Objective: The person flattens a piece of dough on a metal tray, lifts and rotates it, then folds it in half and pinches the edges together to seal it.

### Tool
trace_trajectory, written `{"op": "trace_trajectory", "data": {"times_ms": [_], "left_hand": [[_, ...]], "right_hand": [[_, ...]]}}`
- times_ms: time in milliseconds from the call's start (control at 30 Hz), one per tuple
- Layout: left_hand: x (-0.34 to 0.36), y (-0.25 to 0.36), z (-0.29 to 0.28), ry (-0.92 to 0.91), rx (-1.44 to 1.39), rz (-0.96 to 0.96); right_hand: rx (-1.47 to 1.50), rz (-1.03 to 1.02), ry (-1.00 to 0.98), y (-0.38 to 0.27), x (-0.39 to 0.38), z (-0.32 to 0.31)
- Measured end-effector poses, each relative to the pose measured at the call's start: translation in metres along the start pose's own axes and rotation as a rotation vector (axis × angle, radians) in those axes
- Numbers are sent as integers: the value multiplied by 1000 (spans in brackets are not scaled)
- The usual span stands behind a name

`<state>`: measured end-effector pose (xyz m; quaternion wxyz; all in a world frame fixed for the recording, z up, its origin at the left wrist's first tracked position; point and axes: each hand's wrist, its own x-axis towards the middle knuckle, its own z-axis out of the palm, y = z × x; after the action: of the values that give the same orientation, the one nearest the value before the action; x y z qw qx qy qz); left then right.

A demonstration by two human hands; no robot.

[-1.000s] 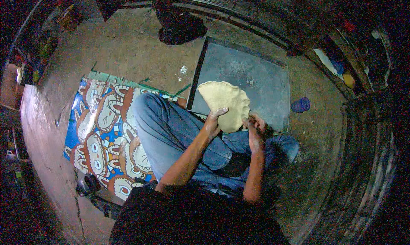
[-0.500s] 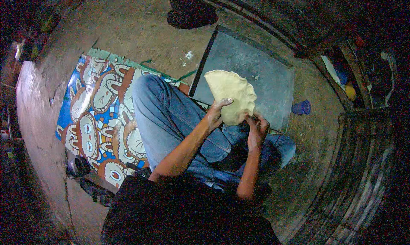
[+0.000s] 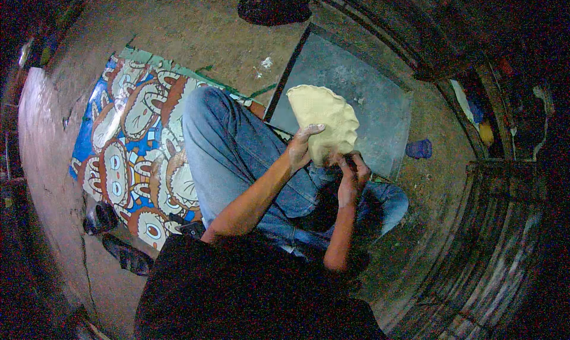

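Observation:
A pale folded half-round of dough with a crimped, wavy edge is held over my crossed legs in blue jeans, in front of a flat grey tray. My left hand grips it from the lower left, thumb lying on its face and fingers hidden behind it. My right hand has curled fingers pinching the lower right edge of the dough, partly in shadow. White powder coats parts of both hands.
A colourful cartoon-printed mat lies at my left, with dark footwear beside it. A purple cup stands right of the tray. A dark bundle lies at the back. Corrugated and wooden structures line the right.
The whole scene has shifted upward in view as my head moved. My right fingertips have moved slightly along the dough's lower edge; both hands keep hold of it.

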<state>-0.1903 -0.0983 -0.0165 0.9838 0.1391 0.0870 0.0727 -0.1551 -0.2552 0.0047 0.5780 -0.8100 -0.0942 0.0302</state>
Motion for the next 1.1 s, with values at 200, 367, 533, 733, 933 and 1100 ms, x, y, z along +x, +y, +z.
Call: {"op": "trace_trajectory", "data": {"times_ms": [200, 367, 533, 733, 933, 1100], "left_hand": [[-3, 1, 9, 25, 33, 19], [-1, 2, 7, 32, 19, -11], [1, 3, 5, 10, -18, -12], [5, 1, 2, -38, -30, -1], [5, 0, 8, 62, 50, 18], [6, 2, 7, 104, 85, 6]], "right_hand": [[75, 49, 94, 3, -1, 2], [75, 84, 14, 0, 3, -4], [72, 63, -54, -4, 3, -9], [-1, 106, 33, -20, 2, -4], [102, 119, -35, 26, 2, -4], [323, 213, -155, 23, 9, 0]]}}
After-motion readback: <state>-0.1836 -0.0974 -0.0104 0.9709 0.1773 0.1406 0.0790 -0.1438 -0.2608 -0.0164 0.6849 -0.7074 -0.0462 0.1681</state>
